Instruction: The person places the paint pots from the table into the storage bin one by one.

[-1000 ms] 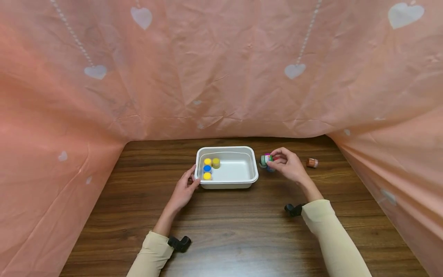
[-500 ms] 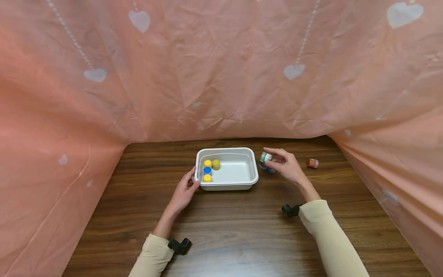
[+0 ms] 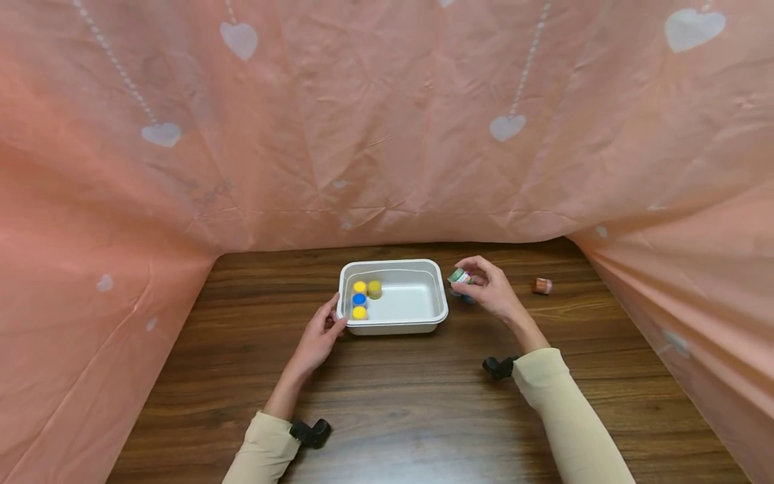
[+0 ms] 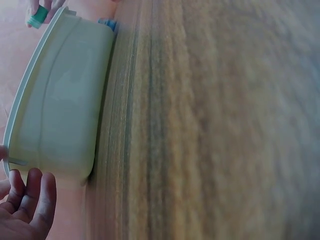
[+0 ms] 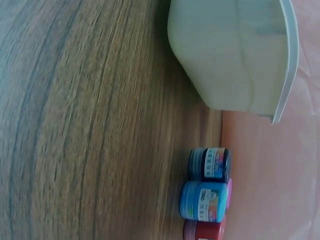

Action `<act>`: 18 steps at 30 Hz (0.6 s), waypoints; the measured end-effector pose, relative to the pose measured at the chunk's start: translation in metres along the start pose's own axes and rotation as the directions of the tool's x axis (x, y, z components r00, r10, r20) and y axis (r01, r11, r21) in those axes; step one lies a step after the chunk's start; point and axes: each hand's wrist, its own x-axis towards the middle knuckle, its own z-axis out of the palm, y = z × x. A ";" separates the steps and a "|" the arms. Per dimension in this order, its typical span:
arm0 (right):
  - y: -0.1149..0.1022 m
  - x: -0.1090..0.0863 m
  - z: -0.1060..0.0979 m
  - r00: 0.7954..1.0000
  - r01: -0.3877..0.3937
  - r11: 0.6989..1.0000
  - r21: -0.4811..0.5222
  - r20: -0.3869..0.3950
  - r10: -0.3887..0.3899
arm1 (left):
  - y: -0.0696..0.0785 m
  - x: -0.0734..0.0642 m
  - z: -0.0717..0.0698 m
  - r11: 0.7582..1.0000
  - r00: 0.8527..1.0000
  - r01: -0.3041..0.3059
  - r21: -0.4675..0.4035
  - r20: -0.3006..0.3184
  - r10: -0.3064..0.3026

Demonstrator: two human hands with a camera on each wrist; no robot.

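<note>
A white plastic tub stands on the table, and my left hand grips its left rim near the front corner. In the left wrist view my curled fingers lie against the tub's outer wall. Inside, along the left side, sit small paint jars: two yellow ones, a blue jar and a mustard jar. My right hand pinches a small green paint jar, tilted, just beyond the tub's right rim. Below that hand a dark jar, a light blue jar and a red jar stand close together.
An orange-brown jar lies on its side farther right. A sliver of a pink jar shows behind the light blue one. Pink heart-patterned cloth borders the wooden table at the back and sides.
My right hand has lifted the green jar from the group and carried it slightly left, toward the tub, tilting it. My left hand stays on the rim.
</note>
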 end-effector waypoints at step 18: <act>-0.006 0.008 0.027 1.000 -0.011 0.998 -0.063 -0.005 0.011 | -0.003 0.000 0.000 1.000 1.000 -0.013 -0.002 -0.005 0.013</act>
